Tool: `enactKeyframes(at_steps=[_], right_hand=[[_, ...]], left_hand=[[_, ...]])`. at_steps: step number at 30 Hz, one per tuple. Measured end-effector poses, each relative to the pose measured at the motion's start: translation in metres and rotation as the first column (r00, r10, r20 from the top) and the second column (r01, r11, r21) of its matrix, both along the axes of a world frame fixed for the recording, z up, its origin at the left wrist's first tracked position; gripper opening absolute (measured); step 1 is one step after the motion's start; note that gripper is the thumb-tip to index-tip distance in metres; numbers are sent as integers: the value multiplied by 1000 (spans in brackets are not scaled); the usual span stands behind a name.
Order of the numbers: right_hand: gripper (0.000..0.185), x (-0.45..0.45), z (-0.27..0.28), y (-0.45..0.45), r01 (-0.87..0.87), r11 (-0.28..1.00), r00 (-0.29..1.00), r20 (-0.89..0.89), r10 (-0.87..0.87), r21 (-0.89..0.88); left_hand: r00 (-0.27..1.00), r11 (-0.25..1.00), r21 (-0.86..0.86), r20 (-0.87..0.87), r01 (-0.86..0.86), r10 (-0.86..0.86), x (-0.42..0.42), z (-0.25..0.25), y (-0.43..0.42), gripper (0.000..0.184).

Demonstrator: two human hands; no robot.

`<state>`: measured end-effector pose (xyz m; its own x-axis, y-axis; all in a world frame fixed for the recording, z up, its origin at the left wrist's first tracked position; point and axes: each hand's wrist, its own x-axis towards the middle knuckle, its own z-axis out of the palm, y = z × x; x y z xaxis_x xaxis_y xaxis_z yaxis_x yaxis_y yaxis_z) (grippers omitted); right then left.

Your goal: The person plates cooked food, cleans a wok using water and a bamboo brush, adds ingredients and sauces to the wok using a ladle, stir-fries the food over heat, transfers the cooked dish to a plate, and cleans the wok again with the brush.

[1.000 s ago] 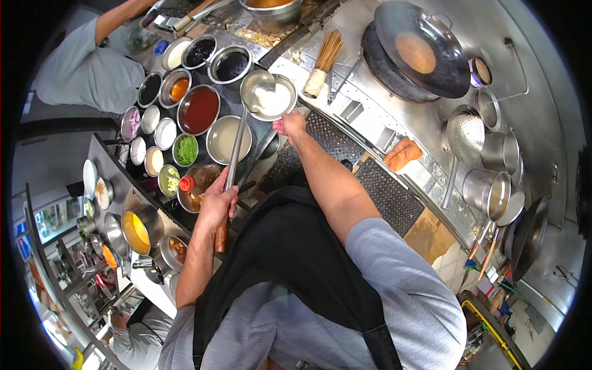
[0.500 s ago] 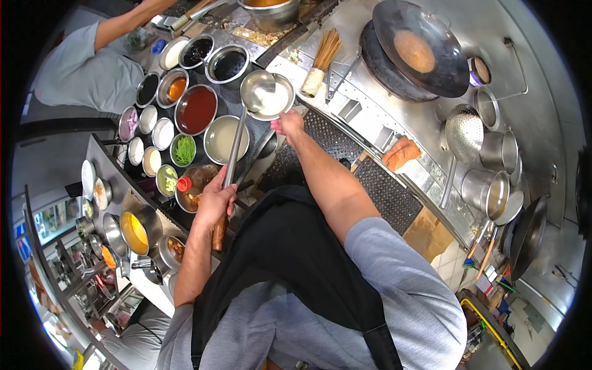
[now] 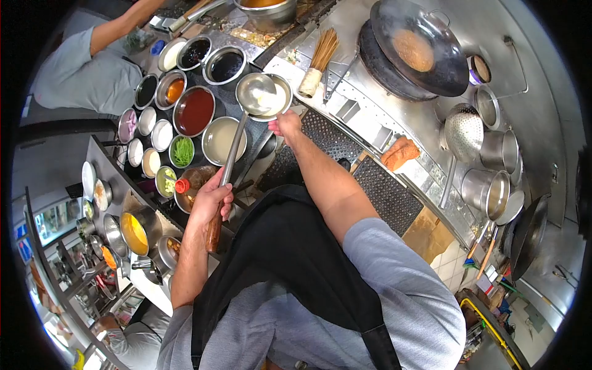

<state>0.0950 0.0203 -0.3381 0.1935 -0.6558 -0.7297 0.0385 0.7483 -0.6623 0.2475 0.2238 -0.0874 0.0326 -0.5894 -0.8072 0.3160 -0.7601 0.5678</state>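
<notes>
My left hand (image 3: 211, 200) is closed round the handle of a long metal ladle (image 3: 232, 148). The ladle's scoop hangs over a metal bowl (image 3: 285, 98) with pale, whitish contents and covers part of it. A little white shows inside the scoop. My right hand (image 3: 287, 125) grips the near rim of that bowl, fingers curled under it. Just left of the ladle handle stands a pot of cloudy liquid (image 3: 223, 140). Close to my left hand is a bottle with a red cap (image 3: 182, 185).
A wok (image 3: 419, 46) with brown liquid steams on the range at upper right, near a bamboo brush (image 3: 324, 52). Pots of sauces, including a red one (image 3: 195, 111), crowd the left. A perforated strainer (image 3: 464, 132) lies at right. Another person's arm (image 3: 123, 28) is at upper left.
The ladle and my left hand have shifted slightly left, and the scoop sits a little lower. My right hand and the bowl have barely moved.
</notes>
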Motion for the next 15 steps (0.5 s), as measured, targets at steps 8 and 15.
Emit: enactKeyframes(at_steps=[8,15], right_hand=[[20,-79,-17,31,-313,896,950,-112,292,-315],[34,-325,-29,160,-464,838,701,-697,151,-285]], left_hand=[[999,998,-57,-41,-11,9,-26,59,-21,67],[957,924,-284,-63,254,-283,-121,80,-136,73]])
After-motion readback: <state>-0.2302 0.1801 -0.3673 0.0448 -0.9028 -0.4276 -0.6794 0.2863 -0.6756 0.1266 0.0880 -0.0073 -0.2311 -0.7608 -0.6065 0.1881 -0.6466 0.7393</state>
